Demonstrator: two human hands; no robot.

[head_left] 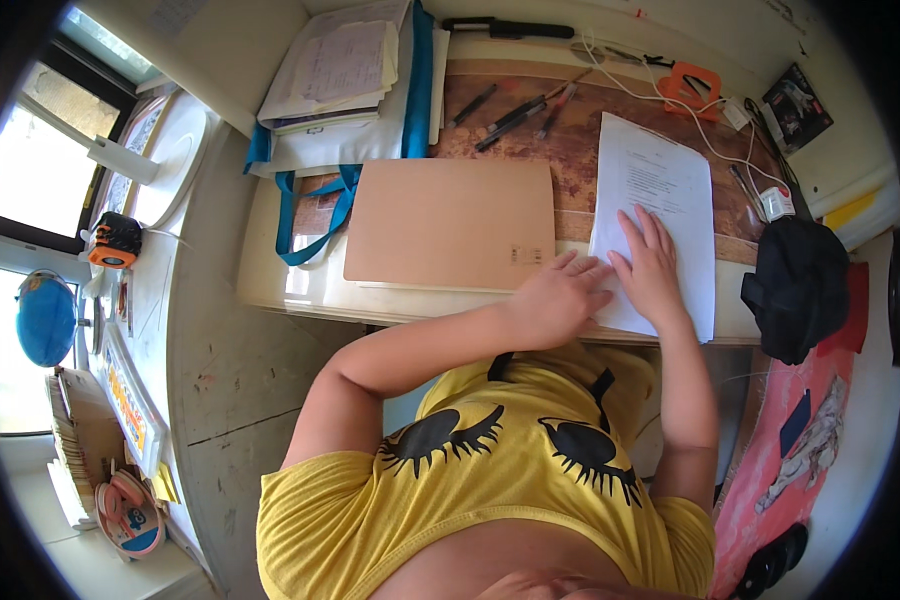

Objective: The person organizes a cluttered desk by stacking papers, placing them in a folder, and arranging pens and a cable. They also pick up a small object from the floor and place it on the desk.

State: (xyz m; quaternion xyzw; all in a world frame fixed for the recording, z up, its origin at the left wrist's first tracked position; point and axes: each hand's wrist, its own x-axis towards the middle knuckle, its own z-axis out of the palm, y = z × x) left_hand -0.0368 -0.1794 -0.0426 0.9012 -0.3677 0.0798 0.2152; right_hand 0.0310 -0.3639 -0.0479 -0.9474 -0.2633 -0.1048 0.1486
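A stack of white printed sheets [685, 190] lies on the desk in front of me, slightly to the right. My right hand [650, 268] rests flat on it, fingers stretched out over the page. At the lower left edge of the sheets is my left hand [562, 300], its fingers loosely bent and pointing toward the paper, nothing visible in its grasp. The left hand also overlaps the lower right corner of a brown cardboard folder [450, 220], which lies closed beside the sheets. Some white paper edges show beneath the folder.
Behind the folder, a white bag with blue handles [315, 225] bears stacked papers [340, 60]. Several pens [510, 125] lie on the brown desk mat [570, 190]. A white cable [715, 145], an orange holder [688, 85] and a black cloth item [798, 285] are at the right.
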